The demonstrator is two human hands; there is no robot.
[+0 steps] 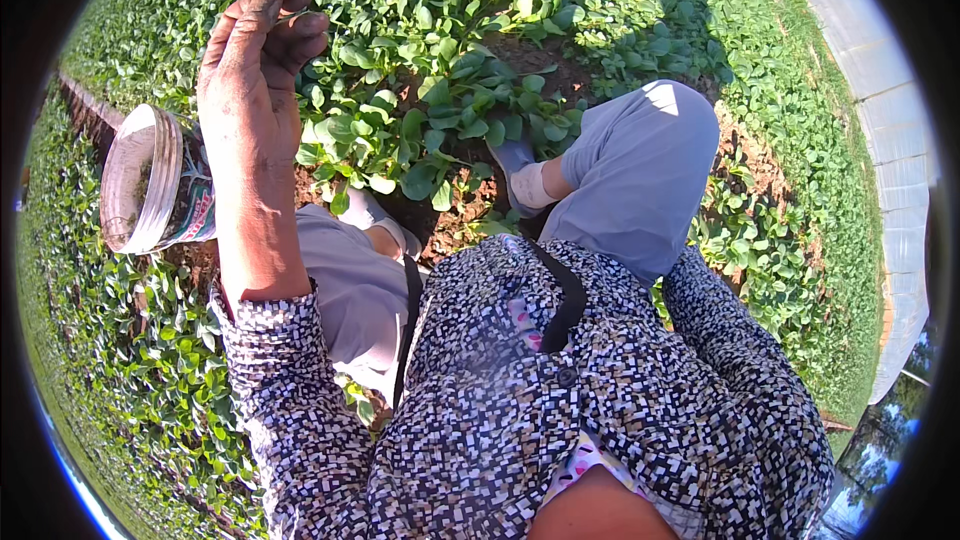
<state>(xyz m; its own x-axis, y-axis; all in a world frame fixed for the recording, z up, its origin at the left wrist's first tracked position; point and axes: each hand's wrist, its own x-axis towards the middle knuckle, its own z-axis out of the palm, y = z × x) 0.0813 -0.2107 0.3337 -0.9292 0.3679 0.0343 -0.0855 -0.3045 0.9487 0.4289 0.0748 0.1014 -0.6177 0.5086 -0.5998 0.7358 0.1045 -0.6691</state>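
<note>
My left hand (pixel 250 90) is raised over the leafy plants at the upper left. Its fingers are curled in, with thumb and fingertips pinched together. A thin greenish sliver seems to show at the fingertips, too small to name. Beside the left wrist, a clear round jar (pixel 165 185) with a dark printed label lies tilted, partly hidden by the forearm. My right arm (pixel 715 305) reaches forward behind the bent right knee, which hides the right hand. Low leafy green plants (pixel 430 130) grow in front of my feet.
My bent right leg (pixel 640 180) and the shoes (pixel 520 180) stand among the plants. Brown soil (pixel 470 210) shows between them. A pale plastic-sheeted wall (pixel 895 160) curves along the right. A shadow (pixel 690 25) falls over the far greens.
</note>
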